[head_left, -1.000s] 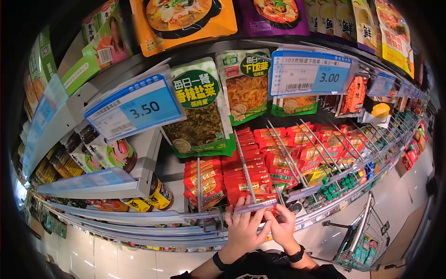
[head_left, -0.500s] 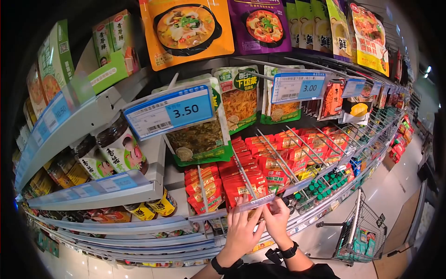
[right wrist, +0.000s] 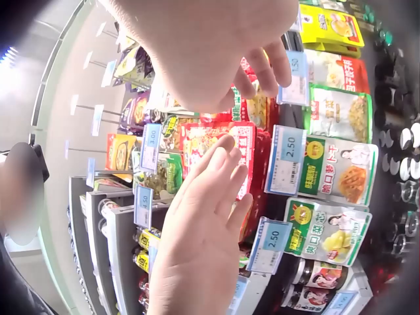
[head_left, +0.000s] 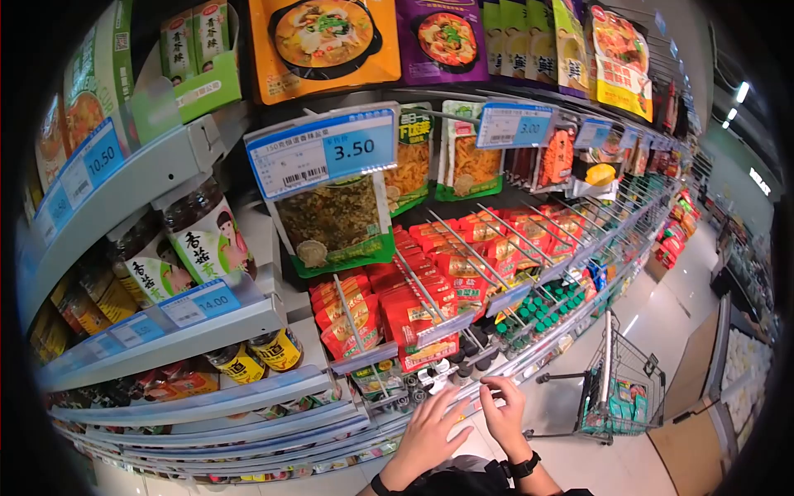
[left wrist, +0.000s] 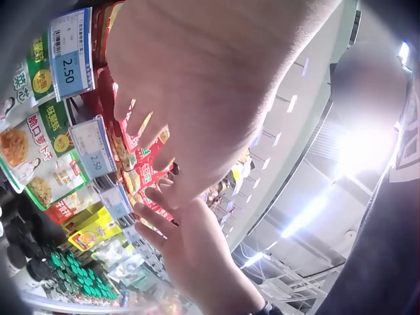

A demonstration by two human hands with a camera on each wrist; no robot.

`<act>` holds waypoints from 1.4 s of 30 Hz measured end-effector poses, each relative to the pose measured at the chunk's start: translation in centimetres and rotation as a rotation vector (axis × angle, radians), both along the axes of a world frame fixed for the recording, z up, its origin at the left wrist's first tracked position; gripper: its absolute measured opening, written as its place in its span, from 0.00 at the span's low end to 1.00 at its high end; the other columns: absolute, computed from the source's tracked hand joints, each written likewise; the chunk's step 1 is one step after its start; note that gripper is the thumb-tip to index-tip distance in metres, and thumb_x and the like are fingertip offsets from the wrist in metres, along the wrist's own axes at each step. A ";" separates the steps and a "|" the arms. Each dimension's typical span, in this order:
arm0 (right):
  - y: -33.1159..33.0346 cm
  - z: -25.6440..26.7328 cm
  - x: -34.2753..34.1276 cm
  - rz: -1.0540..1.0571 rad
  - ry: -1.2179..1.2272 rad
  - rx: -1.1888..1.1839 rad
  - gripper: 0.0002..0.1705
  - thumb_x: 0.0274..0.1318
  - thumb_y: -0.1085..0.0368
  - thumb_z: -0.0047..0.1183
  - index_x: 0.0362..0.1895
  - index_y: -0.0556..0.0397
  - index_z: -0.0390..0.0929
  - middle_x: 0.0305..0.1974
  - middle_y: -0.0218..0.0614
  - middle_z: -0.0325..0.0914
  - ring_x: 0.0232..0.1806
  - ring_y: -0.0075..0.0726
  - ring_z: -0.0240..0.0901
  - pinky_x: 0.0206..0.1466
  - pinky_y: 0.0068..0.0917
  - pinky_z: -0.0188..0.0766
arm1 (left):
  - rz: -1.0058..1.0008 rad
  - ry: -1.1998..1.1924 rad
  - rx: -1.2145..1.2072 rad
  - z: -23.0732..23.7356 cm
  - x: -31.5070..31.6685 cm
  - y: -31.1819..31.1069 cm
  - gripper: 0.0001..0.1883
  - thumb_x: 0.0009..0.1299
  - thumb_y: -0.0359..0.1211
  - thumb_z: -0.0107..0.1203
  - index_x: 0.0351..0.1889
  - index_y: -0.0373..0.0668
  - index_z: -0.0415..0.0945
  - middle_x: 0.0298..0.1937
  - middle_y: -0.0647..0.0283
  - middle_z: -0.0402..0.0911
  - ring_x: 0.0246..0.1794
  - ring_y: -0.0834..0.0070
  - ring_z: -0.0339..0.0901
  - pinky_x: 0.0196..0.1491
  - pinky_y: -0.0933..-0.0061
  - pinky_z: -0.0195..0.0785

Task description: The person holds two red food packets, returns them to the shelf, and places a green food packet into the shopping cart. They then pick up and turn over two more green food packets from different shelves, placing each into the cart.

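Below the shelf front in the head view are both hands, apart from each other and holding nothing. The left hand (head_left: 428,440) has its fingers spread and extended; the right hand (head_left: 506,420) has loosely bent fingers. Just above them hang red packets (head_left: 411,312) in rows on metal hooks, a clear label strip (head_left: 445,328) across the front. In the left wrist view the left hand (left wrist: 190,92) looms large, with the right hand (left wrist: 203,252) below it. The right wrist view has the right hand (right wrist: 216,49) on top and the left hand (right wrist: 203,230) overlapping the red packets (right wrist: 216,141).
Green-edged pouches (head_left: 335,223) hang above the packets behind a 3.50 price label (head_left: 322,153). Jars (head_left: 207,231) stand on the left shelf (head_left: 165,326). Green-capped bottles (head_left: 542,312) are lower right, and a shopping cart (head_left: 616,388) stands on the floor (head_left: 562,401).
Both hands have come away from the label strip and red packets, down towards the body, and the gap between them has widened. The head view has shifted, with the shelves now further left.
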State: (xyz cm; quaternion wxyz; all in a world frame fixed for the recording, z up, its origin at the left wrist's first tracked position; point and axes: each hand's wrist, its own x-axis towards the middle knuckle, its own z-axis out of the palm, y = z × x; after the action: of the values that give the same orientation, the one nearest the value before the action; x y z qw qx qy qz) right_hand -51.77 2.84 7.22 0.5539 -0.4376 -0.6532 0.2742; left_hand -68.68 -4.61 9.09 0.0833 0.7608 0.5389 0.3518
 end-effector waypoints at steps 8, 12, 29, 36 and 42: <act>-6.4 -1.6 2.5 0.047 -0.148 -0.107 0.11 0.61 0.69 0.61 0.46 0.59 0.84 0.35 0.42 0.85 0.31 0.34 0.84 0.37 0.28 0.80 | -0.424 0.026 -0.189 -5.1 2.5 -3.0 0.17 0.71 0.42 0.60 0.52 0.41 0.80 0.52 0.56 0.81 0.55 0.56 0.77 0.61 0.56 0.67; -8.1 0.0 4.8 0.174 -0.397 -0.067 0.12 0.62 0.62 0.60 0.47 0.53 0.85 0.34 0.41 0.86 0.31 0.42 0.84 0.36 0.33 0.80 | -0.495 0.074 -0.282 -5.1 4.6 -4.1 0.17 0.70 0.42 0.61 0.48 0.39 0.81 0.52 0.52 0.81 0.53 0.53 0.78 0.58 0.54 0.68; -13.7 -2.9 32.6 -0.066 -0.579 -0.161 0.14 0.68 0.54 0.51 0.49 0.45 0.84 0.34 0.41 0.85 0.36 0.50 0.82 0.41 0.43 0.79 | -0.847 0.289 -0.271 -3.9 31.3 -3.3 0.13 0.71 0.43 0.55 0.41 0.46 0.85 0.43 0.54 0.85 0.46 0.51 0.80 0.53 0.50 0.71; -16.8 -5.5 42.6 -0.158 -0.652 -0.189 0.13 0.65 0.58 0.53 0.49 0.45 0.83 0.34 0.36 0.85 0.36 0.47 0.83 0.40 0.42 0.79 | -1.012 0.431 -0.471 -9.6 40.7 -0.7 0.25 0.73 0.49 0.57 0.57 0.40 0.74 0.57 0.49 0.80 0.56 0.48 0.77 0.60 0.53 0.70; -19.7 -5.9 49.4 -0.379 -0.560 -0.223 0.15 0.64 0.57 0.55 0.51 0.46 0.83 0.64 0.40 0.75 0.59 0.49 0.76 0.55 0.41 0.79 | -1.198 0.403 -0.561 -8.9 49.7 0.1 0.23 0.73 0.48 0.58 0.56 0.40 0.74 0.56 0.49 0.80 0.58 0.49 0.77 0.60 0.53 0.70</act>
State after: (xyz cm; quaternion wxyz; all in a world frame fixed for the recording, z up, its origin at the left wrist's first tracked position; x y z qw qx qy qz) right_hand -2.39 -16.86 1.36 0.3433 -0.6668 -0.6530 0.1057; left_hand -19.01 -4.48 0.19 0.3550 0.9277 0.1014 -0.0558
